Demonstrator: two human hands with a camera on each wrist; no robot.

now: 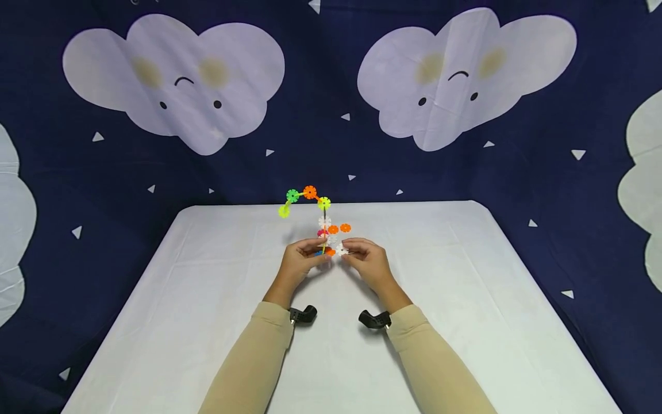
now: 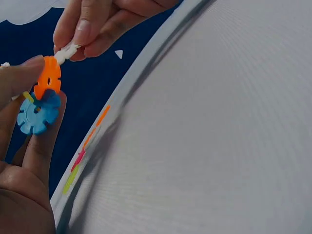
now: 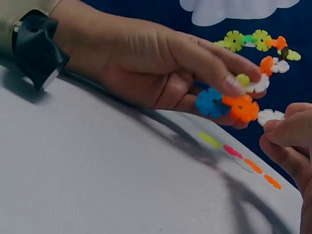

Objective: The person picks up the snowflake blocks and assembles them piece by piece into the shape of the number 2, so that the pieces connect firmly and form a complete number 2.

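Note:
My left hand (image 1: 300, 261) grips a chain of interlocking plastic snowflake discs between thumb and fingers. Near the thumb, a blue disc (image 3: 209, 102) joins an orange disc (image 3: 241, 108). The chain's upper part rises above the hand and bends left, through a yellow disc (image 1: 324, 203), an orange one (image 1: 310, 192) and a green one (image 1: 292, 196). My right hand (image 1: 369, 263) pinches a white disc (image 3: 269, 117) between thumb and fingertips. That white disc touches the edge of the orange disc; whether their slots interlock I cannot tell. Fingers hide part of the chain.
Several loose discs lie on the white table (image 1: 439, 322) beyond the hands, among them a yellow one (image 3: 209, 140), a pink one (image 3: 232, 151) and two orange ones (image 3: 272, 182). A dark blue cloth (image 1: 320, 103) with clouds hangs behind the table's far edge.

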